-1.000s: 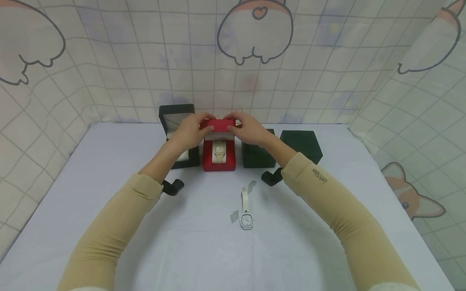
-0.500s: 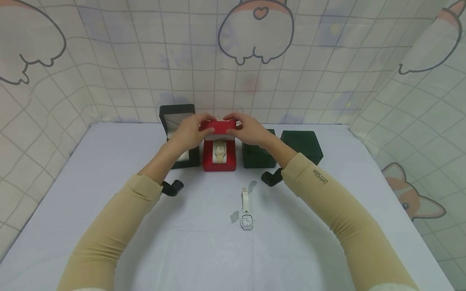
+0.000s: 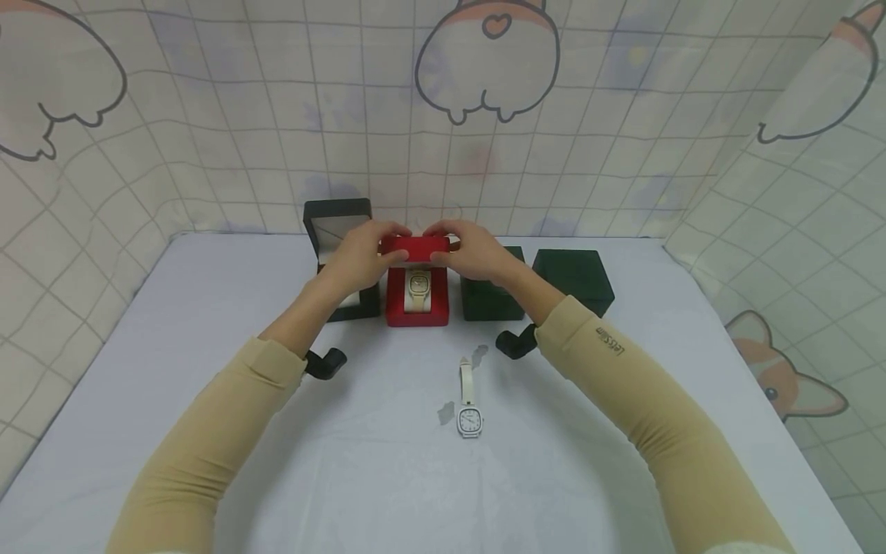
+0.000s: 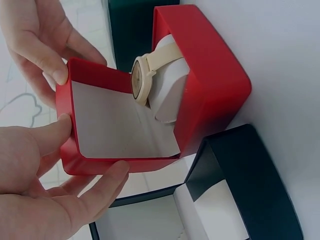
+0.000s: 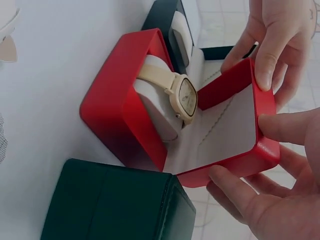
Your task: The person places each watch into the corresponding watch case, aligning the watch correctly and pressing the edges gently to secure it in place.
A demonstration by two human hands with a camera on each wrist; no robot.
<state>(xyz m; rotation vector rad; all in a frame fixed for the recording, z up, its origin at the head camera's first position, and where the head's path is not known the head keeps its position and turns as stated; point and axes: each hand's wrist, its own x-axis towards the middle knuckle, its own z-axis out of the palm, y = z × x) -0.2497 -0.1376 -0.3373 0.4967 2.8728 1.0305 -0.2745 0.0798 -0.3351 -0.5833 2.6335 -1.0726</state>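
A red watch box (image 3: 418, 318) stands at the back of the table with its lid (image 4: 120, 161) partly raised. Inside, a cream watch (image 5: 184, 97) is wrapped round a white cushion (image 4: 167, 95). My left hand (image 3: 358, 252) holds the lid's left corner, thumb on the front edge and fingers along the side and back. At the right corner, my right hand (image 3: 476, 250) grips the lid in the same way. Both wrist views show the lid's white lining facing the watch. A second watch, with a white strap (image 3: 468, 419), lies face up on the table nearer to me.
Left of the red box stands an open dark box (image 3: 338, 208) with a pale lining. Two dark green boxes, one beside the red box (image 3: 493, 304) and one farther right (image 3: 573, 275), are closed. The table (image 3: 346, 477) has a white cover, and a patterned cloth (image 3: 277, 115) hangs behind.
Both hands have brought the lid forward and down a little, so its opening above the watch is narrower. The watches and the other boxes stay where they were.
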